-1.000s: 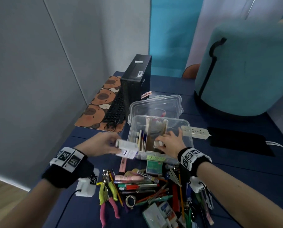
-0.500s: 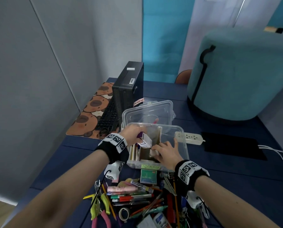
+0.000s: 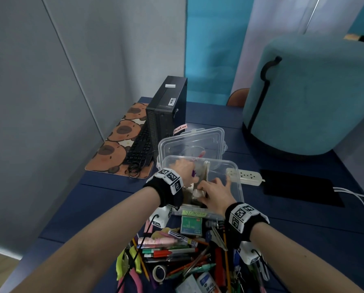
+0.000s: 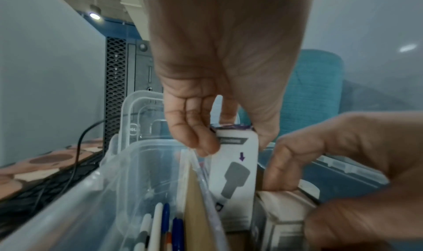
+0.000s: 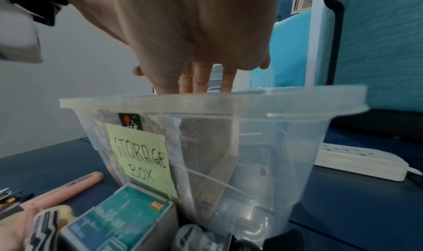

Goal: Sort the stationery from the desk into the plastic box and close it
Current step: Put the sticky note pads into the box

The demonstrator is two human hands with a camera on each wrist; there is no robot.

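Note:
The clear plastic box point(image 3: 236, 182) point(image 5: 251, 164) stands open on the blue desk, with a green "STORAGE BOX" note point(image 5: 142, 159) on its front wall. Its lid point(image 3: 198, 140) leans behind it. My left hand point(image 3: 183, 168) point(image 4: 231, 142) is inside the box and pinches the top of a white and purple carton point(image 4: 233, 173), held upright beside a cardboard divider point(image 4: 194, 200). My right hand point(image 3: 215, 191) point(image 4: 304, 204) point(image 5: 201, 81) reaches in from the front and grips a white packet point(image 4: 286, 209). Pens point(image 4: 158, 222) stand in the left compartment.
A pile of stationery point(image 3: 176, 252) lies in front of the box: a green staple box point(image 3: 191, 225), a pink highlighter point(image 5: 68, 188), pliers point(image 3: 126, 265), tape, pens. A computer tower point(image 3: 166, 115) and keyboard point(image 3: 140, 146) stand back left. A power strip point(image 3: 244, 176) and teal seat point(image 3: 314, 102) are at right.
My left hand carried the white carton from left of the box over the rim and down into it. My right hand stayed inside the box.

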